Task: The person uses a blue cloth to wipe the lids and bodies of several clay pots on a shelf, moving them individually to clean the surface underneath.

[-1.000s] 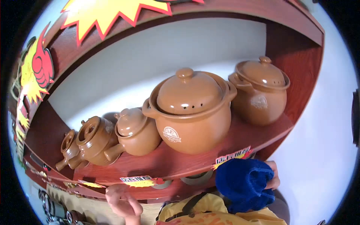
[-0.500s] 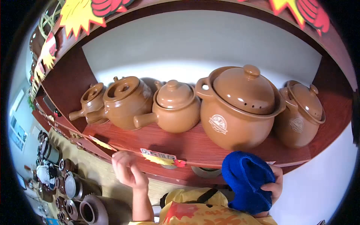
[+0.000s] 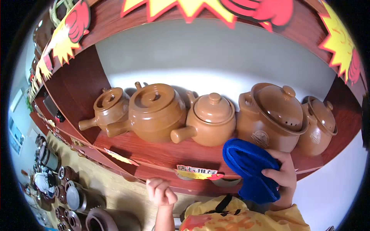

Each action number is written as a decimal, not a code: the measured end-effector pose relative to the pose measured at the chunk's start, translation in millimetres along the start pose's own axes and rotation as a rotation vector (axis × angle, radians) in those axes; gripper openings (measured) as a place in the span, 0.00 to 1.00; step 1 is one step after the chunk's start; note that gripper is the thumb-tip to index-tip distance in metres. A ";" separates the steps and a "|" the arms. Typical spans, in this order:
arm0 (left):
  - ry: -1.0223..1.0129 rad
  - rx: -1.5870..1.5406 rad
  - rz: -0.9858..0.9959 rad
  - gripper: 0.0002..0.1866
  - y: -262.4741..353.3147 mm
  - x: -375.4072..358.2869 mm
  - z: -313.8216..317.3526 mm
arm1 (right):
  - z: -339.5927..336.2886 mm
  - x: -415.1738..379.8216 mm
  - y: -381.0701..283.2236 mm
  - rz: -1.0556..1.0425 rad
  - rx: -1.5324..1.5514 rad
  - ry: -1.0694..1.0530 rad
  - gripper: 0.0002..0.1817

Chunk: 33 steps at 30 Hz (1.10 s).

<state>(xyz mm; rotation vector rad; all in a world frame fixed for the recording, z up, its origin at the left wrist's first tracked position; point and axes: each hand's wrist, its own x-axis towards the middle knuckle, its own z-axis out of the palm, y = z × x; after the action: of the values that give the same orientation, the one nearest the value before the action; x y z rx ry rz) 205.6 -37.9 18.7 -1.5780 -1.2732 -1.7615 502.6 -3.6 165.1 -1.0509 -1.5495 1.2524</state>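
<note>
My right hand (image 3: 283,173) is closed on a folded blue cloth (image 3: 252,169), in front of the shelf's edge and below the large lidded pot (image 3: 279,111). Its thumb lies over the cloth. My left hand (image 3: 161,191) is raised below the shelf's front edge, fingers curled in; nothing shows in it. Brown clay pots line the red-brown shelf (image 3: 154,154): a small handled pot (image 3: 111,111), a wider handled pot (image 3: 156,115), a round-lidded pot with a side handle (image 3: 212,123), the large pot and a tall lidded pot (image 3: 319,127) at the right.
A sign with Chinese characters (image 3: 197,171) hangs on the shelf's front edge. Yellow and red paper cutouts (image 3: 185,7) border the shelf top. At the lower left, dark jars (image 3: 75,196) stand on the floor. A yellow garment (image 3: 246,219) shows at the bottom.
The view has shifted, bringing the left pots nearer. My right hand and the blue cloth have moved up over the shelf edge, before the large pot. The fingers of my left hand have curled in.
</note>
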 end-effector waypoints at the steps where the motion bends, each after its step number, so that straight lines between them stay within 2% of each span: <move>1: -0.045 -0.018 0.009 0.04 1.1 -0.8 3.4 | -0.6 5.2 -0.6 0.003 -0.019 -0.007 0.27; 2: -0.035 -0.019 -0.008 0.04 3.3 -0.9 9.7 | -4.4 10.5 2.7 -0.056 -0.160 -0.030 0.26; 3: -0.128 -0.054 0.033 0.05 5.3 0.3 17.6 | -6.3 12.7 4.6 -0.113 -0.296 -0.052 0.25; 7: -0.410 -0.088 0.141 0.11 12.0 12.1 32.0 | -8.8 19.8 -0.1 -0.155 -0.332 -0.067 0.25; 8: -0.398 -0.074 0.130 0.11 13.4 12.4 33.9 | -9.9 21.9 -1.0 -0.173 -0.370 -0.089 0.25; 10: -0.517 -0.122 0.129 0.12 17.8 14.9 39.0 | -9.1 26.1 -0.6 -0.204 -0.412 -0.138 0.25; 12: -0.558 -0.112 0.108 0.13 19.3 11.8 42.5 | -8.0 29.7 2.0 -0.192 -0.394 -0.095 0.25; 14: -0.562 -0.101 0.098 0.13 20.9 11.0 45.6 | -8.8 35.4 4.7 -0.206 -0.426 -0.129 0.25; 16: -0.568 -0.093 0.072 0.13 22.3 8.3 45.5 | -6.9 38.5 10.2 -0.160 -0.237 -0.094 0.25; 26: -0.710 -0.044 0.070 0.17 24.5 13.8 36.6 | 17.3 59.0 3.0 -0.225 -0.475 -0.157 0.26; 31: -0.622 -0.051 0.087 0.14 22.4 3.8 31.4 | 28.7 74.4 8.6 -0.252 -0.513 -0.236 0.28; 33: -0.628 -0.068 0.068 0.13 22.5 1.0 27.3 | 35.7 81.1 9.6 -0.319 -0.643 -0.268 0.29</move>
<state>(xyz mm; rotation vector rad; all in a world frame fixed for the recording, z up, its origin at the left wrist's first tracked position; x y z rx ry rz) 238.0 -25.2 24.8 -2.2933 -1.4039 -1.3149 447.0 65.8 160.1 -0.9820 -2.3127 0.6995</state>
